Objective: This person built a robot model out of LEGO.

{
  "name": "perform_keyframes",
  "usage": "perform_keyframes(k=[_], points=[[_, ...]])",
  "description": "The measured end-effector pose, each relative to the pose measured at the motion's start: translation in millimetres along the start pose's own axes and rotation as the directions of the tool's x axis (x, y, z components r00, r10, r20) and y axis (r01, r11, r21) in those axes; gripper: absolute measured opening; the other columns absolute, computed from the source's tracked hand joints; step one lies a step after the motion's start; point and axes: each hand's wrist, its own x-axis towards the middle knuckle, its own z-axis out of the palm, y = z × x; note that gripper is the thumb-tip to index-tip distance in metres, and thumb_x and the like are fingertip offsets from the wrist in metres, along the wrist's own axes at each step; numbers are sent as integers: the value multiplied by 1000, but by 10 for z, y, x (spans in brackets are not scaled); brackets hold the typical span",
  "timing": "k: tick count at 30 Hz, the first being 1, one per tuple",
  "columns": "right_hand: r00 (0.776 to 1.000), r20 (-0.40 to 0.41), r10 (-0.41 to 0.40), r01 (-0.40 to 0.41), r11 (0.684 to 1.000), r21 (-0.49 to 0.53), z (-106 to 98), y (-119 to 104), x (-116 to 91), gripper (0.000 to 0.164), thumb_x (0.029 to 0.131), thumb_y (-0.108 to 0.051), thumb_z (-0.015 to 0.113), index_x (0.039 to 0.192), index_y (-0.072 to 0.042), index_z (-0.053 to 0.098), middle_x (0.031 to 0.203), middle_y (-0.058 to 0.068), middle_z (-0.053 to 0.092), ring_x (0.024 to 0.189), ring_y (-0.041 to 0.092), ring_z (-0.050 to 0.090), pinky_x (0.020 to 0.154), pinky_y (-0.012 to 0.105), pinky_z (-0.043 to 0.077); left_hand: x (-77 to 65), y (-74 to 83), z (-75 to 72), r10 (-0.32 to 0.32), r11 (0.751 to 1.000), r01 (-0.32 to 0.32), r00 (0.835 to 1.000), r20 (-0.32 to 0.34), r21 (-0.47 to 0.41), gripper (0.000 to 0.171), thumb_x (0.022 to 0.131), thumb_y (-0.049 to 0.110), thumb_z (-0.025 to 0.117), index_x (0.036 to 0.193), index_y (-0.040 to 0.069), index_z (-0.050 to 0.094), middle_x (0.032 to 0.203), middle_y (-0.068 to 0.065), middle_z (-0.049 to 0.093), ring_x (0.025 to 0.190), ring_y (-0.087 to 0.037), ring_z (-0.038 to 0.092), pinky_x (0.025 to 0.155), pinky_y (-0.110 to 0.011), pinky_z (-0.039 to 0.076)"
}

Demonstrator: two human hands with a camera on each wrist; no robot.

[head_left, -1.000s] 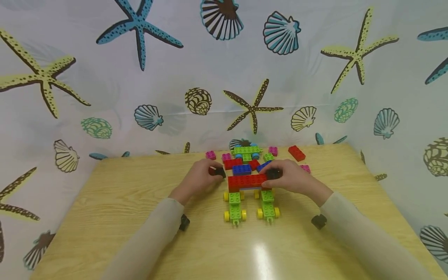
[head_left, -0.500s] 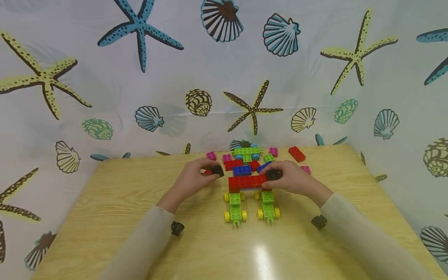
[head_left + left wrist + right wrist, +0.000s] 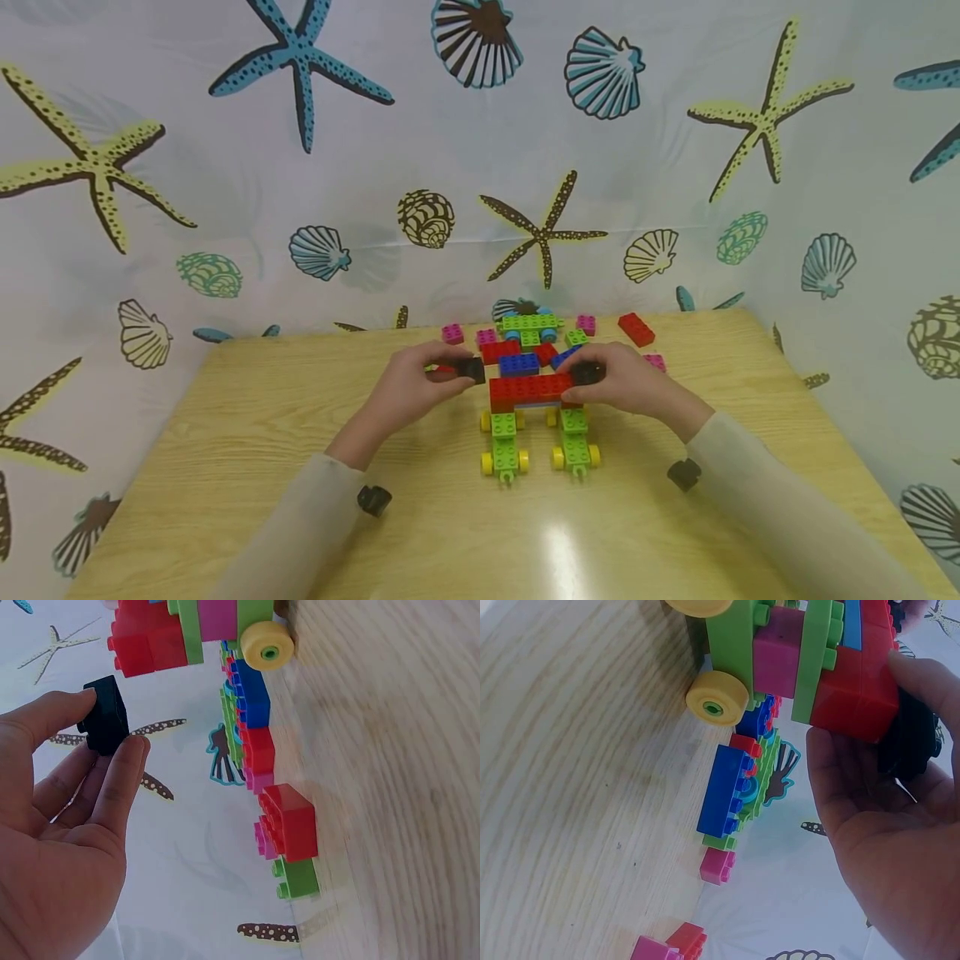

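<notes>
My left hand [image 3: 405,387] pinches a small black toy brick [image 3: 107,716] between thumb and fingertips, held up just left of a toy brick build. That build has a top row of red bricks [image 3: 528,388] spanning two green wheeled bases [image 3: 504,446] with yellow wheels. At the row's right end, my right hand [image 3: 618,379] grips another black brick [image 3: 909,742] sitting at the top of the red. Its thumb and fingertips also touch the red brick's sides. In the right wrist view, the fingers partly hide this black brick.
Behind the build lie loose blue bricks [image 3: 519,364], red bricks [image 3: 636,328], several pink bricks [image 3: 452,333] and a green base with blue wheels [image 3: 529,322]. A patterned cloth [image 3: 360,167] hangs along the back of the wooden table [image 3: 262,450].
My left hand has drawn back leftward from the loose bricks, keeping the black brick, which has turned in its fingertips. The right hand and the build have stayed in place.
</notes>
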Motion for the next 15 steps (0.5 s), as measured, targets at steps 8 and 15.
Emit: perform_keyframes(k=[8,15], points=[[1000,-3,-9,9,1000,-6,-11,-7,-2,30,100,-28,86,128,-17,82,136,9,76,117,28,62,103,40,56,-43,98,54,8,999,-7,999,33,-36,36,99,17,87,135,16,80,137,-10,77,120,-31,78,103,-43,68],[1000,4,0,0,1000,-8,0,-1,4,32,100,-31,87,128,-18,81,138,9,75,120,29,62,109,48,57,-47,118,102,11,999,-8,998,59,-40,35,99,19,88,133,14,80,134,-10,79,118,-30,80,102,-43,69]])
